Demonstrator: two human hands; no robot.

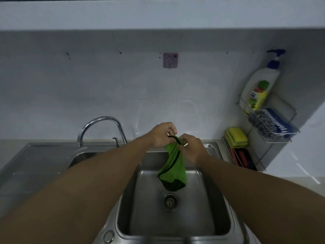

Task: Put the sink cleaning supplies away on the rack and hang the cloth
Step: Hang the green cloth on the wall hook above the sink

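Observation:
A green cloth (173, 169) with black edging hangs over the steel sink (216, 205). My left hand (161, 136) and my right hand (190, 147) both pinch its top, at a black loop. On the wall above is a pink adhesive hook (170, 60). At the right, a wire rack (281, 136) on the wall holds a white dish-soap pump bottle (260, 87), a steel scourer (260, 123) and a blue brush (279, 120). A lower wire rack (246, 161) on the counter holds yellow-green sponges (236, 136).
A chrome tap (102, 128) curves over the sink's back left corner. The drain strainer (169, 201) sits in the basin floor. A steel draining board (35, 161) lies to the left. White tiles cover the wall.

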